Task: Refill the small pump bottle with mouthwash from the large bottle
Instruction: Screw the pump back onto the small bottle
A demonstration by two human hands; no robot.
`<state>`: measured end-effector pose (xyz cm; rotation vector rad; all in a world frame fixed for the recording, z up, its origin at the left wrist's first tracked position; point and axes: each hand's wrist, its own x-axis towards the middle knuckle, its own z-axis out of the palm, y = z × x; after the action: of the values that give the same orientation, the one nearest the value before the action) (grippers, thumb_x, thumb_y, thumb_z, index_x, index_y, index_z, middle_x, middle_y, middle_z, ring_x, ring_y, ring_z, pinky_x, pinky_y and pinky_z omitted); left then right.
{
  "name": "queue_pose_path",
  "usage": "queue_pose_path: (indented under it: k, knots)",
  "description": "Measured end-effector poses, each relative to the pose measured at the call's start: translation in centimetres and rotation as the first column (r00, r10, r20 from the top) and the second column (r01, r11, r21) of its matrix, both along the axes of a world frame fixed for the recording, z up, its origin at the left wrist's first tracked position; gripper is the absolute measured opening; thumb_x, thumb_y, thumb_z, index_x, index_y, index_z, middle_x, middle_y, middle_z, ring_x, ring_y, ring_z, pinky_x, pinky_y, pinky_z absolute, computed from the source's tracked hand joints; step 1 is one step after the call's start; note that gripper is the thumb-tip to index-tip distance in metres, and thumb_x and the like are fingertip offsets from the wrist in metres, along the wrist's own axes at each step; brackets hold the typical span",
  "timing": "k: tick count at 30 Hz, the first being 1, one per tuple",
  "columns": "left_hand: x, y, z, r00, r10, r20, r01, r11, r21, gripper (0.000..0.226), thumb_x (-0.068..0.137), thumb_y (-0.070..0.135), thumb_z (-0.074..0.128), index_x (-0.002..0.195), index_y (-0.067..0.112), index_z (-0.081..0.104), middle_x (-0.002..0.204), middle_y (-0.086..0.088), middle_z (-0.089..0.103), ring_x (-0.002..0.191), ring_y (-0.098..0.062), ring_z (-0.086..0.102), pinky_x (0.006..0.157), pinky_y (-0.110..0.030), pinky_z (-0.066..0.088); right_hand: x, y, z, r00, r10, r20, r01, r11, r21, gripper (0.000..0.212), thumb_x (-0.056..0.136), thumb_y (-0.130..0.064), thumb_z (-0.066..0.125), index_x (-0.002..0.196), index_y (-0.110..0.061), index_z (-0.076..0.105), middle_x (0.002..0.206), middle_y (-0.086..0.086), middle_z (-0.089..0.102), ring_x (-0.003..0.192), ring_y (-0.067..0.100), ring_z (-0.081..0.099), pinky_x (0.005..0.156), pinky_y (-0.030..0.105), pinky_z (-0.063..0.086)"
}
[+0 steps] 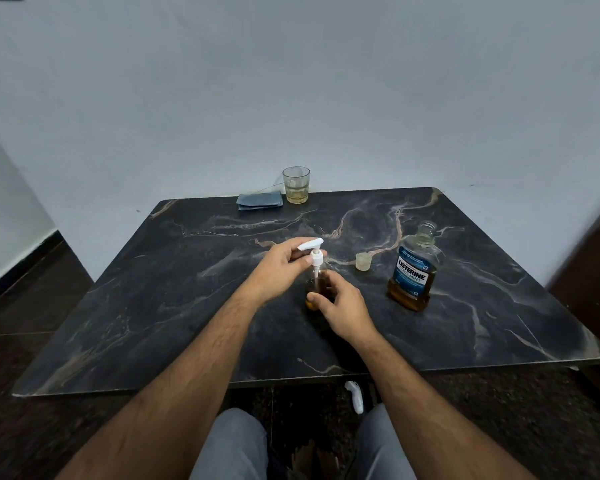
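The small clear pump bottle (315, 289) stands upright mid-table with amber liquid in its lower part. My right hand (343, 306) wraps around its body from the right. My left hand (281, 268) pinches the white pump head (313, 251), which sits raised above the bottle's mouth with its dip tube reaching down inside. The large mouthwash bottle (413, 271) with a blue label stands uncapped to the right, partly filled with amber liquid. Its clear cap (363, 261) rests upside down on the table between the two bottles.
A drinking glass (296, 185) with a little pale liquid stands at the dark marble table's (153, 289) far edge beside a folded blue cloth (260, 200). The wall is close behind. A white object (355, 396) lies on the floor under the near edge.
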<state>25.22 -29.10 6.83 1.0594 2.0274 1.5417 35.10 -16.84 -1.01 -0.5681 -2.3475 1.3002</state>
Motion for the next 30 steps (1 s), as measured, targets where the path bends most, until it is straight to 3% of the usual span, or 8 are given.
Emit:
queue_pose_path:
  k: [4, 9, 14, 19, 22, 24, 26, 30]
  knots:
    - [1.0, 0.4, -0.3, 0.968, -0.017, 0.251, -0.005, 0.996, 0.084, 0.044, 0.096, -0.006, 0.041, 0.127, 0.022, 0.053, 0.124, 0.005, 0.069, 0.119, 0.002, 0.057, 0.104, -0.021, 0.040, 0.1, -0.2, 0.1, 1.000, -0.004, -0.007, 0.004, 1.000, 0.009, 0.044, 0.087, -0.029, 0.073, 0.128, -0.028, 0.059, 0.114, -0.012, 0.068, 0.108, 0.007, 0.062, 0.101, 0.038, 0.049]
    - [2.0, 2.1, -1.3, 0.955, 0.054, 0.292, -0.112, 0.976, 0.186, 0.025, 0.092, 0.008, 0.065, 0.115, 0.019, 0.061, 0.118, 0.001, 0.071, 0.107, 0.000, 0.065, 0.086, -0.012, 0.048, 0.2, -0.3, 0.1, 1.000, -0.011, -0.016, 0.012, 0.999, 0.031, 0.047, 0.087, -0.030, 0.073, 0.131, -0.026, 0.058, 0.117, -0.008, 0.069, 0.111, 0.009, 0.061, 0.101, 0.037, 0.048]
    - [1.6, 2.2, -2.9, 0.924, 0.353, 0.146, -0.374, 0.913, 0.163, 0.033, 0.068, 0.034, 0.086, 0.092, 0.022, 0.067, 0.094, 0.001, 0.074, 0.093, -0.014, 0.070, 0.085, -0.035, 0.057, 0.1, -0.3, 0.2, 1.000, -0.011, -0.020, 0.011, 0.999, 0.033, 0.046, 0.086, -0.029, 0.074, 0.129, -0.027, 0.059, 0.117, -0.008, 0.069, 0.111, 0.009, 0.062, 0.101, 0.037, 0.049]
    - [1.7, 1.5, -3.0, 0.941, 0.324, 0.093, -0.336, 0.924, 0.184, 0.014, 0.080, 0.023, 0.079, 0.092, 0.026, 0.074, 0.095, 0.007, 0.075, 0.097, -0.009, 0.069, 0.088, -0.029, 0.054, 0.1, -0.3, 0.1, 1.000, -0.010, -0.023, 0.010, 1.000, 0.027, 0.043, 0.085, -0.028, 0.074, 0.126, -0.027, 0.060, 0.112, -0.011, 0.069, 0.107, 0.006, 0.062, 0.099, 0.034, 0.050]
    - [1.9, 1.4, -2.8, 0.961, 0.251, 0.116, -0.268, 0.947, 0.176, 0.023, 0.092, 0.010, 0.061, 0.107, 0.022, 0.074, 0.103, 0.007, 0.074, 0.103, -0.008, 0.066, 0.086, -0.016, 0.049, 0.1, -0.3, 0.0, 0.999, -0.018, -0.028, 0.019, 0.999, 0.033, 0.043, 0.084, -0.029, 0.075, 0.125, -0.026, 0.062, 0.110, -0.012, 0.070, 0.104, 0.005, 0.064, 0.098, 0.035, 0.050]
    - [2.1, 1.5, -2.5, 0.974, 0.200, 0.110, -0.214, 0.966, 0.142, 0.028, 0.094, 0.010, 0.054, 0.108, 0.027, 0.072, 0.100, 0.010, 0.072, 0.098, -0.002, 0.064, 0.084, -0.016, 0.046, 0.0, -0.3, 0.0, 0.999, -0.017, -0.030, 0.018, 0.999, 0.034, 0.044, 0.084, -0.029, 0.075, 0.125, -0.026, 0.062, 0.109, -0.012, 0.071, 0.104, 0.005, 0.064, 0.099, 0.035, 0.050]
    - [2.2, 1.8, -2.4, 0.969, 0.245, 0.038, -0.248, 0.964, 0.097, 0.015, 0.093, 0.026, 0.061, 0.104, 0.028, 0.070, 0.094, 0.014, 0.069, 0.091, 0.000, 0.061, 0.086, -0.023, 0.046, 0.0, -0.2, 0.0, 0.999, -0.010, -0.032, 0.011, 0.999, 0.039, 0.045, 0.084, -0.030, 0.075, 0.126, -0.025, 0.061, 0.111, -0.011, 0.070, 0.106, 0.005, 0.063, 0.099, 0.037, 0.050]
    - [2.4, 2.3, -2.0, 0.864, 0.482, -0.145, -0.484, 0.875, 0.019, 0.039, 0.071, 0.053, 0.079, 0.097, 0.029, 0.064, 0.093, 0.016, 0.067, 0.096, -0.004, 0.062, 0.085, -0.028, 0.049, 0.1, -0.1, 0.1, 0.999, 0.005, -0.031, -0.004, 0.999, 0.031, 0.043, 0.085, -0.028, 0.075, 0.126, -0.026, 0.061, 0.113, -0.011, 0.070, 0.109, 0.005, 0.062, 0.101, 0.036, 0.050]
